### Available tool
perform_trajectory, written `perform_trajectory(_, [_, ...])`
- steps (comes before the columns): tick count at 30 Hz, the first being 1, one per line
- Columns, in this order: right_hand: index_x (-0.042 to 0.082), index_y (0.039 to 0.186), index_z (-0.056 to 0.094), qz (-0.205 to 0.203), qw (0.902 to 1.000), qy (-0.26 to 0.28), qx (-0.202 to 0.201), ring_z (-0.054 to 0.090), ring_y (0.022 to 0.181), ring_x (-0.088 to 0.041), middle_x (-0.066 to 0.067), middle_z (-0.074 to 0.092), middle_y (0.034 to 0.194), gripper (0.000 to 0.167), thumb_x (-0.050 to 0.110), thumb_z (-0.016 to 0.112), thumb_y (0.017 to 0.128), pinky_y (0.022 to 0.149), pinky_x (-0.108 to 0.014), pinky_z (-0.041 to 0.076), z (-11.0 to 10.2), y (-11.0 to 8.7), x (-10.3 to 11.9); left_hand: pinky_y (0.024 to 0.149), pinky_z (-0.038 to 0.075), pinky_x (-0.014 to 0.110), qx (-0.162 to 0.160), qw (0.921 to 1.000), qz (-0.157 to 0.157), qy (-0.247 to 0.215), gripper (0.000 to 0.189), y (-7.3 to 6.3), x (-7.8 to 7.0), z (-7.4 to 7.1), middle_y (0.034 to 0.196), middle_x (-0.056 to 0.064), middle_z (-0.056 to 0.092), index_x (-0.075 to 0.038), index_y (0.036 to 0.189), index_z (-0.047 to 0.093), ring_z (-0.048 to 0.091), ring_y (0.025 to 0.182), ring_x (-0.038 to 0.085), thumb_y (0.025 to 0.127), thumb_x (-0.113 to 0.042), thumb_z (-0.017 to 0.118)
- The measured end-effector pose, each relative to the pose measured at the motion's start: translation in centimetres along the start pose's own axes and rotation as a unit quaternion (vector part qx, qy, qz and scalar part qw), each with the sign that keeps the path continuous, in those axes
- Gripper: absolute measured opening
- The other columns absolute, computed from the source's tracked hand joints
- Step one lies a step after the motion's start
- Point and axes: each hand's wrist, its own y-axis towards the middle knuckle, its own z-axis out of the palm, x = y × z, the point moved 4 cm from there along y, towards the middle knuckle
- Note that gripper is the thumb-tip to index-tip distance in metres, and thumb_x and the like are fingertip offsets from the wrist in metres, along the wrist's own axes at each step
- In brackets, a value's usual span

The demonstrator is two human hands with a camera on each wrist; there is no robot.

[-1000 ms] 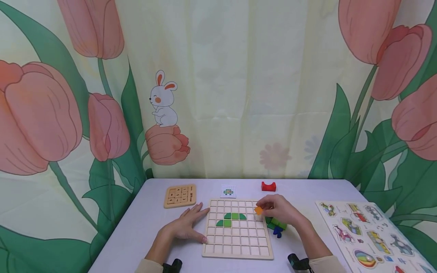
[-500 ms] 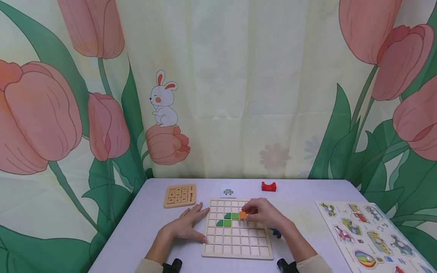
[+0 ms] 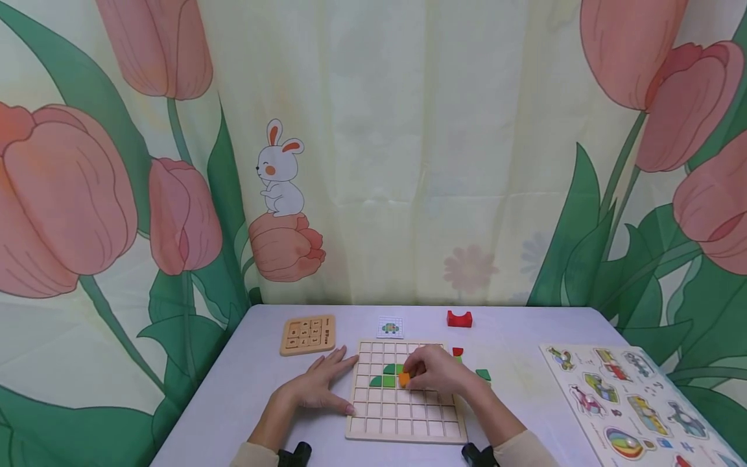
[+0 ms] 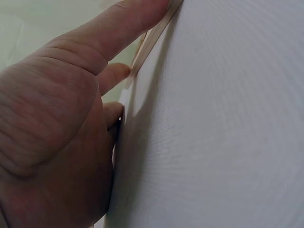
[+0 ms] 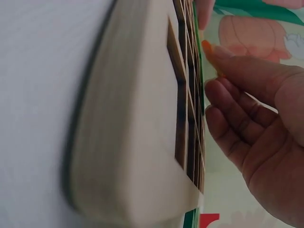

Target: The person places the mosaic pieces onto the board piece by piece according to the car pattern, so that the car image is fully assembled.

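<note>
A wooden grid board (image 3: 403, 441) lies on the table with several green tiles (image 3: 382, 381) in its upper cells. My right hand (image 3: 436, 371) is over the board and pinches an orange square tile (image 3: 404, 380) between thumb and fingertips, just right of the lower green square. In the right wrist view, the orange tile (image 5: 210, 53) is seen edge-on, close to the grid. My right hand covers the upper right cells. My left hand (image 3: 320, 388) lies spread at the board's left edge, thumb and fingertips touching it; in the left wrist view the thumb (image 4: 118, 33) meets the wooden edge.
Behind the board lies a small pattern card (image 3: 390, 327). A wooden number board (image 3: 307, 335) is at the back left, a red block (image 3: 459, 319) at the back right. Loose pieces, including a green one (image 3: 483, 374), lie right of the board. A picture sheet (image 3: 636, 408) covers the right side.
My right hand has moved left from the board's right edge, carrying the orange tile to beside the lower green square. Some loose pieces at the right have come into view. The left hand stays put.
</note>
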Motion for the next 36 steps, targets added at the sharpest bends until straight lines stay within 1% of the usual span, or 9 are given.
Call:
perform_trajectory(4, [0.014, 0.103, 0.080, 0.002, 0.9998, -0.019, 0.004, 0.060, 0.084, -0.016, 0.003, 0.070, 0.090, 0.020, 0.015, 0.087, 0.084, 0.067, -0.021, 0.056, 0.23, 0.10, 0.20, 0.130, 0.006, 0.065, 0.000, 1.0000, 0.000, 0.000, 0.112, 0.02, -0.01, -0.03, 0.176, 0.010, 0.014, -0.031, 0.162, 0.038, 0.007, 0.163, 0.036, 0.068, -0.065, 0.089])
perform_trajectory(9, [0.015, 0.102, 0.080, 0.018, 0.9995, -0.026, 0.004, 0.059, 0.085, -0.016, 0.005, 0.068, 0.086, 0.020, 0.017, 0.088, 0.084, 0.066, -0.021, 0.056, 0.33, 0.21, 0.20, 0.130, 0.007, 0.067, 0.000, 1.0000, -0.003, -0.001, 0.111, 0.03, 0.06, -0.01, 0.176, 0.009, 0.014, -0.033, 0.162, 0.038, 0.006, 0.163, 0.037, 0.068, -0.065, 0.089])
perform_trajectory(13, [0.015, 0.102, 0.079, 0.018, 0.9994, -0.028, 0.008, 0.059, 0.085, -0.016, 0.006, 0.067, 0.085, 0.020, 0.016, 0.087, 0.084, 0.066, -0.022, 0.055, 0.42, 0.33, 0.22, 0.129, 0.007, 0.069, 0.000, 1.0000, -0.005, -0.002, 0.111, 0.01, 0.13, 0.01, 0.176, 0.009, 0.014, -0.034, 0.162, 0.038, 0.006, 0.163, 0.039, 0.068, -0.065, 0.088])
perform_trajectory(20, [0.016, 0.103, 0.079, 0.016, 0.9991, -0.036, 0.013, 0.059, 0.084, -0.015, 0.007, 0.067, 0.084, 0.020, 0.017, 0.087, 0.084, 0.066, -0.021, 0.053, 0.51, 0.53, 0.23, 0.129, 0.006, 0.067, 0.001, 1.0000, -0.003, -0.004, 0.111, 0.07, 0.20, 0.08, 0.176, 0.009, 0.014, -0.034, 0.162, 0.038, 0.006, 0.163, 0.038, 0.068, -0.065, 0.088])
perform_trajectory(27, [0.016, 0.103, 0.079, 0.022, 0.9990, -0.034, 0.018, 0.059, 0.084, -0.015, 0.004, 0.068, 0.087, 0.022, 0.018, 0.089, 0.083, 0.067, -0.021, 0.053, 0.50, 0.59, 0.13, 0.128, 0.007, 0.069, -0.001, 0.9999, -0.010, -0.006, 0.110, 0.07, 0.24, 0.23, 0.176, 0.008, 0.015, -0.035, 0.161, 0.038, 0.007, 0.163, 0.040, 0.068, -0.064, 0.089])
perform_trajectory(32, [0.015, 0.103, 0.079, 0.020, 0.9991, -0.036, 0.008, 0.059, 0.084, -0.015, 0.005, 0.067, 0.087, 0.023, 0.018, 0.089, 0.082, 0.067, -0.022, 0.055, 0.40, 0.56, -0.11, 0.128, 0.007, 0.070, -0.002, 0.9999, -0.008, -0.006, 0.110, 0.05, 0.19, 0.22, 0.176, 0.009, 0.015, -0.035, 0.161, 0.038, 0.007, 0.162, 0.040, 0.068, -0.064, 0.089])
perform_trajectory(36, [0.015, 0.107, 0.079, 0.022, 0.9990, -0.037, -0.014, 0.060, 0.086, -0.016, 0.006, 0.069, 0.091, 0.025, 0.018, 0.088, 0.083, 0.069, -0.024, 0.056, 0.02, 0.40, -0.32, 0.129, 0.007, 0.068, -0.003, 1.0000, -0.004, -0.002, 0.111, 0.05, 0.12, 0.08, 0.176, 0.009, 0.015, -0.034, 0.162, 0.038, 0.007, 0.163, 0.040, 0.068, -0.065, 0.089])
